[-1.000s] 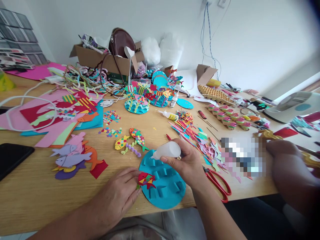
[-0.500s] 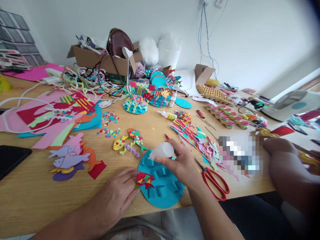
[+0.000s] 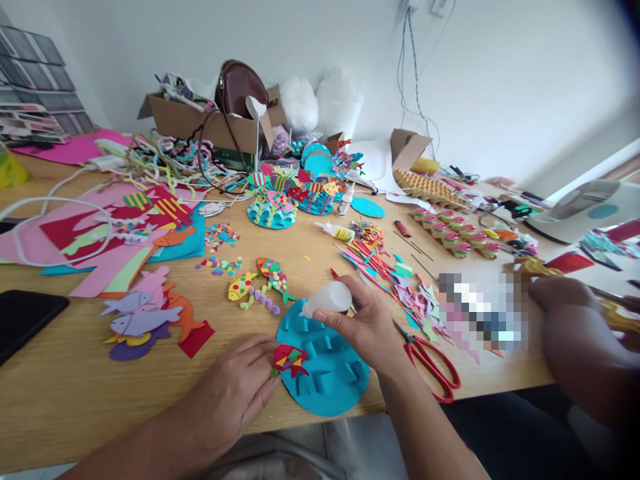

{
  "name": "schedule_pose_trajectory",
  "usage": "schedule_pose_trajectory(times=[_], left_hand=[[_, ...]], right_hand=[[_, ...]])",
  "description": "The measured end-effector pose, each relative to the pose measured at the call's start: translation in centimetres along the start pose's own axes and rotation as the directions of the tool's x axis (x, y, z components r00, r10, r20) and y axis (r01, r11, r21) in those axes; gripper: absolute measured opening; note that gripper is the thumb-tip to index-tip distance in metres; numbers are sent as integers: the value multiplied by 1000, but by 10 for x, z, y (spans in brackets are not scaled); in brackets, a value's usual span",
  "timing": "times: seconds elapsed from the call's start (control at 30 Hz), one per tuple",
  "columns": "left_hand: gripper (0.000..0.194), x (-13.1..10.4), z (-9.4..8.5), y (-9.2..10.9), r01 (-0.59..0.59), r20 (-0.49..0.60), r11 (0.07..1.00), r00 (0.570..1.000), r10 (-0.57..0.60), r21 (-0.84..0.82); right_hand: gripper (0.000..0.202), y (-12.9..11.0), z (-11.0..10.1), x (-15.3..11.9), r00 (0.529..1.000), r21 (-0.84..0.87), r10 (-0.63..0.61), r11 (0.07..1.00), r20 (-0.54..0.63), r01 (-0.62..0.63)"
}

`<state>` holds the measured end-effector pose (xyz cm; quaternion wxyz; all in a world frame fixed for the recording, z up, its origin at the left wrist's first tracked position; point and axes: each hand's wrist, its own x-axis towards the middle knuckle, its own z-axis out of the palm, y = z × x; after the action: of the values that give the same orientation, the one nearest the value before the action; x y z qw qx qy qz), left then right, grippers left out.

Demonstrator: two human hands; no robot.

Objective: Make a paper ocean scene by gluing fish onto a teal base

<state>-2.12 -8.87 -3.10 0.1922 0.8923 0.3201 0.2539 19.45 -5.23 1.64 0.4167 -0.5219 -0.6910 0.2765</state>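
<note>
My left hand [image 3: 245, 380] pinches a small red fish with coloured patches [image 3: 290, 360], held over the left edge of a round blue piece [image 3: 345, 393]. Curled blue strips stand up from that piece. Fingers and thumb of my right hand [image 3: 363, 323] wrap round a white translucent bottle [image 3: 330, 299], tilted with its narrow end to the left above the top of the blue round. Beyond lie a yellow spotted fish [image 3: 241, 286], a multicoloured fish [image 3: 274, 275] and a curly purple strip [image 3: 266, 301].
Red-handled scissors [image 3: 435, 367] lie right of my right forearm. Paper fish [image 3: 145, 320] are piled at left, near a black phone [image 3: 30, 323]. Paper scraps [image 3: 425, 300] and a glue bottle [image 3: 340, 232] lie farther off. Another person's arm [image 3: 575, 327] rests at right.
The white bottle and my right hand have shifted very slightly right. My left hand keeps its pinch on the red fish, almost unmoved.
</note>
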Motion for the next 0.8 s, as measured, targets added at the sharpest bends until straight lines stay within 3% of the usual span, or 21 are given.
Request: schedule_pose_trajectory(times=[0.5, 0.67, 0.8], left_hand=[[27, -1, 1, 0, 18, -7, 1000, 1000, -18, -14], [27, -1, 0, 1, 15, 6, 1000, 1000, -15, -2], [32, -2, 1, 0, 16, -8, 1000, 1000, -16, -5]], right_hand=[[23, 3, 2, 0, 999, 57, -11, 998, 31, 10], [25, 2, -1, -1, 1000, 101, 27, 995, 3, -27], [27, 14, -1, -5, 990, 232, 107, 969, -91, -83]])
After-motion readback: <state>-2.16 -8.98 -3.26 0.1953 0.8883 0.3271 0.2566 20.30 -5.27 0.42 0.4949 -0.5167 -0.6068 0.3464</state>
